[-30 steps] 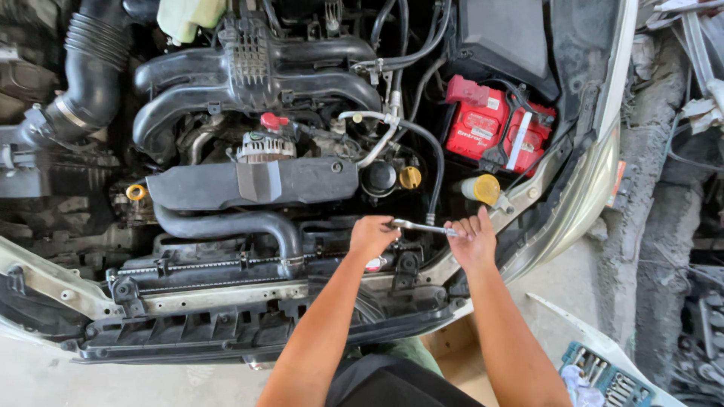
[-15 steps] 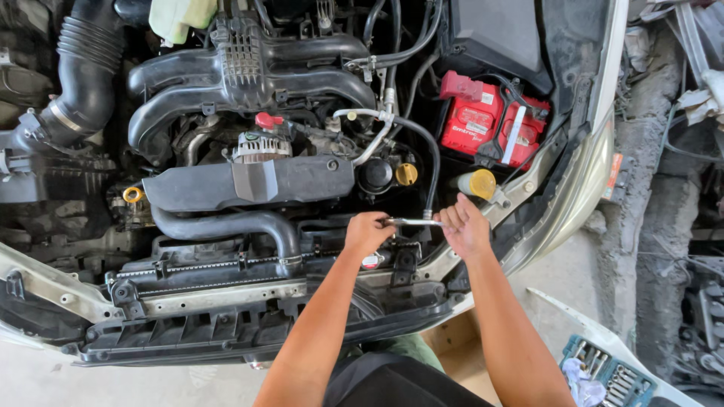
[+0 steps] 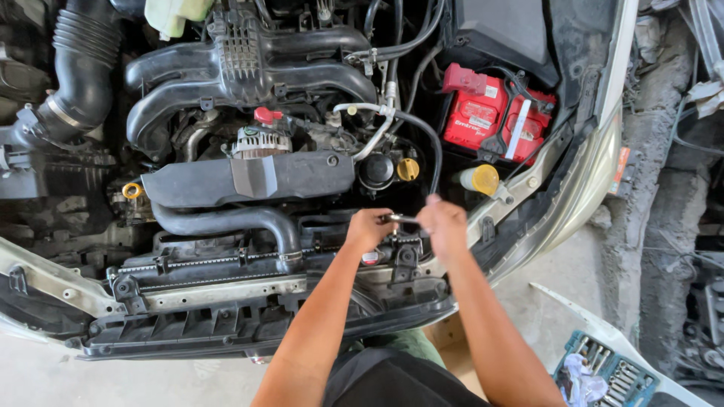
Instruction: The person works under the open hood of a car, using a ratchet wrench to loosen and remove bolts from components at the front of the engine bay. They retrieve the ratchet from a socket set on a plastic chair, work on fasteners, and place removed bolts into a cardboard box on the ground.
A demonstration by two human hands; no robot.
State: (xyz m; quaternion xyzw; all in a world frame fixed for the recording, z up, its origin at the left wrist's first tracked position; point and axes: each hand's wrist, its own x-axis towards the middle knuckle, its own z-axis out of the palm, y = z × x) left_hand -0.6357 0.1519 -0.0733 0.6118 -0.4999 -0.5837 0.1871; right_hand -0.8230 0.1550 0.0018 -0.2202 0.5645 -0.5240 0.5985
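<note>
I look down into an open car engine bay. My left hand and my right hand are close together over the front of the bay, above the radiator's top edge. Both grip a thin metal ratchet wrench, whose short visible bar spans the gap between them. The left hand covers the tool's head; the right hand is closed over the handle. A thick black radiator hose runs just left of my hands.
A red battery sits at the right, with a yellow cap near it. A black engine cover and intake manifold fill the centre. An open socket set lies on the floor at lower right.
My right hand has swung the wrench handle left and up, closing the gap to my left hand. The left hand has stayed over the tool's head.
</note>
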